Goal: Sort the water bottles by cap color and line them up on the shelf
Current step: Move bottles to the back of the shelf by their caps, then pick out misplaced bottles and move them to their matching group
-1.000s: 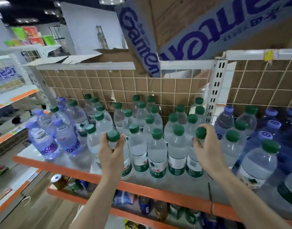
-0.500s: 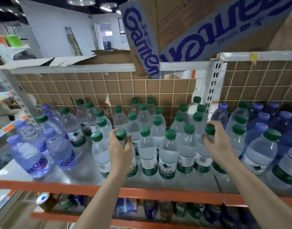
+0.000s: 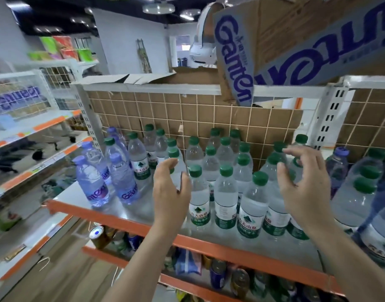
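Several green-capped bottles (image 3: 223, 192) stand in rows across the middle of the white shelf (image 3: 74, 196) with its orange front lip. Several purple-capped bottles (image 3: 90, 182) stand at its left end, and another purple-capped bottle (image 3: 339, 164) stands at the right among more green caps. My left hand (image 3: 170, 188) hovers in front of the leftmost front-row green bottle, fingers loosely spread, holding nothing. My right hand (image 3: 302, 182) hovers before the right end of the front row, fingers spread and lightly curled, apart from the caps.
A brown tiled grid panel (image 3: 209, 114) backs the shelf. A Ganten cardboard box (image 3: 274, 40) overhangs from the shelf above. A white perforated upright (image 3: 330, 114) rises at the right. Cans and packets (image 3: 219, 275) fill the lower shelf. Another shelving unit (image 3: 23, 127) stands to the left.
Both hands have let go of the green-capped bottles they gripped by the neck and drawn back, fingers spread. The view has shifted to the left.
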Demonstrator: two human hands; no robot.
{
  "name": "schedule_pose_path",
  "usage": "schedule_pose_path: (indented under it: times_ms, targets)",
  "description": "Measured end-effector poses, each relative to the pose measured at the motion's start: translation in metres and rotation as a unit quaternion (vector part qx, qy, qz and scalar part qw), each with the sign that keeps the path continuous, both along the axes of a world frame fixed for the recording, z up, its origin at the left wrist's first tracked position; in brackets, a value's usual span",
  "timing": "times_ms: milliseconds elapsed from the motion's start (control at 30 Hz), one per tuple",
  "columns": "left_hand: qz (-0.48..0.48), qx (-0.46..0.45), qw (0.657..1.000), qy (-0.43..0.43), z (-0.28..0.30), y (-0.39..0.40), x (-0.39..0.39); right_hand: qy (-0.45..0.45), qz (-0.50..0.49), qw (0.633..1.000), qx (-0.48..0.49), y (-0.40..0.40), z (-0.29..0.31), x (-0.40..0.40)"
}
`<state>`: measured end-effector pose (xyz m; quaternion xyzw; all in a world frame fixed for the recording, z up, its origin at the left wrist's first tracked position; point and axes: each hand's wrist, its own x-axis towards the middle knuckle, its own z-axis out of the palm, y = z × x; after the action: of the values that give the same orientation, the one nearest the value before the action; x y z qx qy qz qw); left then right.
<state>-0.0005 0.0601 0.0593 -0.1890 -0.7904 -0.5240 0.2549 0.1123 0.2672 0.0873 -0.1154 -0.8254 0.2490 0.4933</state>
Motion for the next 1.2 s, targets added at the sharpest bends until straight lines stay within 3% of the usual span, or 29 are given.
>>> schedule_pose_path:
  times_ms: [300, 533, 700, 933, 1200]
  targets:
    - [0.117, 0.093, 0.987, -0.056, -0.009, -0.102, -0.058, 0.019, 0.17, 0.985, 0.03, -0.107, -0.009, -0.066]
    - [0.207, 0.041, 0.972, -0.104, -0.021, -0.201, -0.141, -0.061, 0.273, 0.96, -0.023, -0.214, -0.04, -0.157]
    - [0.156, -0.012, 0.965, -0.212, -0.042, -0.236, -0.193, -0.198, 0.262, 0.939, -0.108, -0.252, -0.064, -0.219]
    - [0.049, -0.014, 0.961, -0.272, -0.061, -0.244, -0.236, -0.278, 0.21, 0.924, -0.157, -0.27, -0.072, -0.276]
    - [0.011, 0.035, 0.936, -0.351, -0.083, -0.246, -0.246, -0.326, 0.19, 0.902, -0.211, -0.278, -0.105, -0.319]
